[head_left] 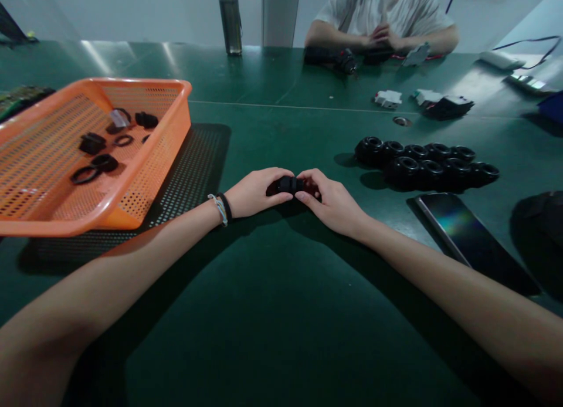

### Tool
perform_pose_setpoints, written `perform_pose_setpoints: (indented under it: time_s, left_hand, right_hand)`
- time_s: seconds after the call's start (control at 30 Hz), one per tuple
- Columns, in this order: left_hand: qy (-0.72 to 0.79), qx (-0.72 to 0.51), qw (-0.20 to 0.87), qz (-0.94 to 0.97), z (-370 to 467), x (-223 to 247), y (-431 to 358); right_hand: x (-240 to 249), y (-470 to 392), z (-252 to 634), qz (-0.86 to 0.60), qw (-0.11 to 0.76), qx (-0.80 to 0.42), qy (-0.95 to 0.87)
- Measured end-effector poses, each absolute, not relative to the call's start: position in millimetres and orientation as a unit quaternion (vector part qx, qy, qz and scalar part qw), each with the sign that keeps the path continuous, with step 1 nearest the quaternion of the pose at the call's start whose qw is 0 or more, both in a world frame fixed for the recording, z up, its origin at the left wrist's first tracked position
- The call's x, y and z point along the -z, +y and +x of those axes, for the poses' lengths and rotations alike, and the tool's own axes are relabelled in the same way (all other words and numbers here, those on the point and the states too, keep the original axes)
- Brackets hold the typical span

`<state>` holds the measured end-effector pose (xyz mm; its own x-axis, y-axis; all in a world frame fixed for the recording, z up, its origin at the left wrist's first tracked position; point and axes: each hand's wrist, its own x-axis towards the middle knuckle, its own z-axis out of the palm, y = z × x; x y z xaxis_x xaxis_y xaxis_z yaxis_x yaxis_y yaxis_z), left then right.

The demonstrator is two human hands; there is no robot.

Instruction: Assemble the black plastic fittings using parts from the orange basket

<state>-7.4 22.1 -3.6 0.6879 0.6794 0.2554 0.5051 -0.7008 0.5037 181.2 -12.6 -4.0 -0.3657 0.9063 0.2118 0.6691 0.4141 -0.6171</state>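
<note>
A small black cable gland (288, 185) lies level between my two hands, just over the green table. My left hand (260, 190) grips its left end between thumb and fingers. On its right end, the thumb and fingers of my right hand (328, 197) are closed. My fingers cover both ends, so only the ribbed middle shows. To the right, several black cable glands (404, 168) stand close together in rows. Loose black rings (84, 175) and black fittings (92, 143) lie inside the orange basket (185, 111) on the left.
A dark phone (472, 237) lies beside my right forearm, with a black object (543, 219) at the right edge. Across the table (272, 313) sits a person (382, 20) behind a power drill (345, 61). A bottle (230, 20) and small white parts (387, 98) stand farther back.
</note>
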Motion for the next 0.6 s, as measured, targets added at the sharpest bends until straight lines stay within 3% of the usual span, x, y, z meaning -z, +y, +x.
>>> perform_pose_setpoints:
  time_s: [0.6]
  left_hand:
    - [0.328,-0.214,0.202,0.898,-7.2,4.2,22.9]
  right_hand:
    - [3.0,-12.6,180.5,-0.505,0.261,-0.222,-0.792]
